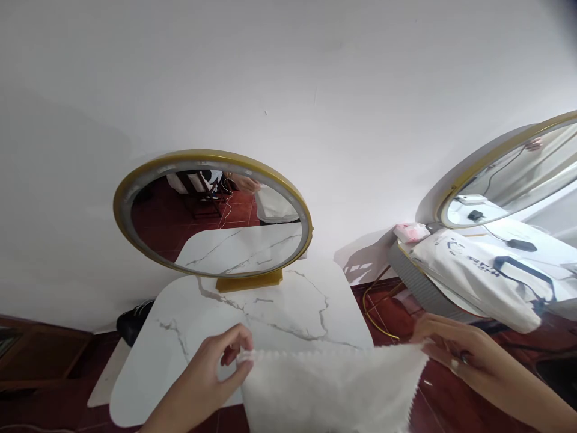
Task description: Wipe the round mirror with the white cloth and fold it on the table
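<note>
The white cloth [333, 391] is stretched between the two hands. The left hand [216, 367] pinches one top corner with its fingers closed on it. The right hand [455, 355] pinches the other top corner the same way. The rest of the cloth hangs down below the hands, over the near edge of the desk [279, 313].

Each hand only has a small bit of cloth, so I think a corner could slip out and the cloth would drop to the red floor [387, 313]. The round mirror [211, 210] stands on the desk past the hands. A big swing of the cloth might knock it.
</note>
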`<action>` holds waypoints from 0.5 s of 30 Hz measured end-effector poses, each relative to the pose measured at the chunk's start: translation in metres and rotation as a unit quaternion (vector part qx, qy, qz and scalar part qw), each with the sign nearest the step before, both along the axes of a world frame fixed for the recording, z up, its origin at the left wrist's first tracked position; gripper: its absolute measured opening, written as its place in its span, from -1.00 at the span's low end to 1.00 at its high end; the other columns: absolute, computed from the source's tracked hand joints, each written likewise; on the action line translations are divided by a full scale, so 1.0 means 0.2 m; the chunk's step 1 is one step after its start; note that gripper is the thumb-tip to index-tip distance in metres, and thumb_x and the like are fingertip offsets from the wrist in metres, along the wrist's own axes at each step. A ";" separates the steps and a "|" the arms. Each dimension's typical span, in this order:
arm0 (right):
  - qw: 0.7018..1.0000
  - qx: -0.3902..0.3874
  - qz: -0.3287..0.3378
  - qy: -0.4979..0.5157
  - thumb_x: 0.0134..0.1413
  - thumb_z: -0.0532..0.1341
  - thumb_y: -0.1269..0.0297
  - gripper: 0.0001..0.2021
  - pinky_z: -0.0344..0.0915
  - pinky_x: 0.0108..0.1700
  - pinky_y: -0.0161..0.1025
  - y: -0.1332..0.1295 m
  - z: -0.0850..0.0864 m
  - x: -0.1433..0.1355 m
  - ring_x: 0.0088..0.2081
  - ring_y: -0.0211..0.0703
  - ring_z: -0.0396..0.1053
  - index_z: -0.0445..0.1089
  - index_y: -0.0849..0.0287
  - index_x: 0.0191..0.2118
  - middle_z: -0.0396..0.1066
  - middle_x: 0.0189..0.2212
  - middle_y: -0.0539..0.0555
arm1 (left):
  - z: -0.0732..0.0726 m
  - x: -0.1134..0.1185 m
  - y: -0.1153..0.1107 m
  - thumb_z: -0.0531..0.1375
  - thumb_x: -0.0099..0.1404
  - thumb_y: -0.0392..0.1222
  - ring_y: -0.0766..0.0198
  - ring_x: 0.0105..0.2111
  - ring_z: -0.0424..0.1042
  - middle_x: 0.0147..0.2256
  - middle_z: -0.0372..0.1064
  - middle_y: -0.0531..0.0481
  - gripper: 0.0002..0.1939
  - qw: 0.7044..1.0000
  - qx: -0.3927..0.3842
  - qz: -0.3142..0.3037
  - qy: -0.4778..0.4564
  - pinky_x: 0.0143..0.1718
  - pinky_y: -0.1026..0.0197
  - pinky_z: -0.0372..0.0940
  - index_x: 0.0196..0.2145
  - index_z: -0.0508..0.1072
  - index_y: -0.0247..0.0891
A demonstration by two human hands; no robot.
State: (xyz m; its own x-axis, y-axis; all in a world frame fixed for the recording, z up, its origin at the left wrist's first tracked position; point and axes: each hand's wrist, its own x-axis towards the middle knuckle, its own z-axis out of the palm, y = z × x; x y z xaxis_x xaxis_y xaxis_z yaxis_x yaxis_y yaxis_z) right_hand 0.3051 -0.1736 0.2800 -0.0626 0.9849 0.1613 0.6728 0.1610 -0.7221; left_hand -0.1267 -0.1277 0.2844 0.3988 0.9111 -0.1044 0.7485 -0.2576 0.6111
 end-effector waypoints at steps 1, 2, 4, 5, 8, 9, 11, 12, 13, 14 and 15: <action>0.998 -0.043 0.035 -0.003 0.03 0.22 0.08 -0.81 0.37 -0.46 -0.29 0.06 -0.03 0.00 -0.48 -0.14 0.39 0.49 0.02 -0.45 0.47 -0.46 0.07 | -0.03 0.05 0.05 0.11 0.25 -0.07 0.30 -0.56 0.31 -0.54 0.30 0.13 -0.88 1.000 0.002 0.013 0.010 -0.47 0.30 0.32 -0.33 0.39 -0.10; 0.996 -0.076 0.053 -0.004 0.07 0.17 0.12 -0.81 0.35 -0.45 -0.29 0.13 -0.08 0.00 -0.47 -0.16 0.39 0.48 0.04 -0.43 0.48 -0.45 0.07 | -0.06 0.09 0.10 0.09 0.24 -0.11 0.33 -0.60 0.28 -0.53 0.31 0.14 -0.89 1.000 0.002 0.027 0.015 -0.52 0.30 0.27 -0.32 0.37 -0.11; 0.994 -0.109 0.026 0.014 0.02 0.16 0.19 -0.85 0.36 -0.42 -0.29 0.29 -0.21 0.00 -0.46 -0.15 0.42 0.47 0.07 -0.41 0.49 -0.46 0.06 | -0.18 0.18 0.23 0.06 0.21 -0.22 0.36 -0.61 0.29 -0.45 0.35 0.13 -0.91 0.998 0.006 0.058 0.014 -0.54 0.31 0.22 -0.32 0.35 -0.14; 0.992 -0.122 0.007 0.040 -0.03 0.17 0.21 -0.86 0.37 -0.42 -0.28 0.38 -0.30 -0.01 -0.46 -0.14 0.44 0.46 0.08 -0.40 0.49 -0.48 0.05 | -0.25 0.22 0.30 0.05 0.19 -0.28 0.37 -0.59 0.31 -0.40 0.36 0.12 -0.90 0.997 0.013 0.075 0.010 -0.52 0.32 0.21 -0.34 0.33 -0.16; 0.975 -0.167 -0.043 0.137 -0.15 0.21 0.18 -0.85 0.42 -0.43 -0.21 0.66 -0.57 -0.05 -0.51 -0.08 0.47 0.40 0.15 -0.49 0.45 -0.59 0.05 | -0.48 0.33 0.51 0.05 0.14 -0.41 0.34 -0.47 0.39 -0.41 0.34 0.09 -0.85 0.990 0.050 0.129 -0.002 -0.41 0.31 0.26 -0.41 0.30 -0.18; 0.974 -0.164 -0.057 0.142 -0.15 0.22 0.17 -0.84 0.45 -0.38 -0.19 0.74 -0.66 -0.07 -0.46 -0.06 0.50 0.40 0.16 -0.47 0.47 -0.56 0.07 | -0.55 0.36 0.56 0.05 0.14 -0.44 0.32 -0.42 0.41 -0.41 0.34 0.08 -0.84 0.988 0.059 0.145 -0.006 -0.37 0.30 0.29 -0.43 0.30 -0.19; 0.976 -0.144 -0.086 0.140 -0.13 0.24 0.14 -0.79 0.47 -0.27 -0.14 0.85 -0.82 -0.11 -0.31 -0.01 0.53 0.42 0.18 -0.40 0.52 -0.42 0.14 | -0.69 0.40 0.62 0.04 0.18 -0.45 0.26 -0.31 0.44 -0.34 0.38 0.02 -0.82 0.983 0.068 0.170 -0.007 -0.26 0.24 0.34 -0.41 0.33 -0.20; 0.977 -0.130 -0.097 0.137 -0.11 0.23 0.13 -0.76 0.47 -0.21 -0.12 0.88 -0.89 -0.13 -0.21 0.02 0.53 0.43 0.18 -0.33 0.53 -0.31 0.18 | -0.75 0.42 0.62 0.04 0.20 -0.44 0.23 -0.22 0.45 -0.26 0.39 -0.03 -0.82 0.981 0.071 0.180 -0.007 -0.19 0.20 0.35 -0.38 0.35 -0.20; 0.978 -0.116 -0.106 0.134 -0.09 0.22 0.11 -0.71 0.46 -0.16 -0.09 0.89 -0.95 -0.16 -0.12 0.04 0.50 0.43 0.18 -0.25 0.52 -0.20 0.22 | -0.80 0.44 0.61 0.04 0.22 -0.44 0.18 -0.12 0.44 -0.17 0.38 -0.08 -0.81 0.979 0.074 0.189 -0.007 -0.10 0.16 0.35 -0.32 0.37 -0.21; 0.980 -0.103 -0.110 0.129 -0.06 0.21 0.09 -0.66 0.45 -0.12 -0.05 0.87 -1.01 -0.19 -0.04 0.07 0.47 0.43 0.17 -0.18 0.49 -0.10 0.24 | -0.85 0.45 0.58 0.04 0.23 -0.43 0.14 -0.02 0.40 -0.07 0.36 -0.12 -0.79 0.978 0.077 0.194 -0.007 -0.02 0.11 0.33 -0.27 0.39 -0.22; 0.982 -0.090 -0.111 0.122 -0.04 0.19 0.08 -0.62 0.43 -0.07 -0.01 0.83 -1.07 -0.22 0.03 0.10 0.42 0.41 0.16 -0.11 0.45 -0.02 0.25 | -0.91 0.46 0.53 0.04 0.24 -0.42 0.10 0.06 0.35 0.00 0.32 -0.15 -0.78 0.978 0.082 0.192 -0.008 0.05 0.06 0.31 -0.22 0.40 -0.22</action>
State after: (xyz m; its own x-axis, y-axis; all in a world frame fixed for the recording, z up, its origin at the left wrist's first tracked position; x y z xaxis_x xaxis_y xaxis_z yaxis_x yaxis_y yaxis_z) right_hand 0.2603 -0.0068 0.0669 0.1762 0.9838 -0.0340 0.4794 -0.1159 -0.8699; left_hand -0.0351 -0.0212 0.1028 0.0233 0.9980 0.0586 0.8000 -0.0538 0.5976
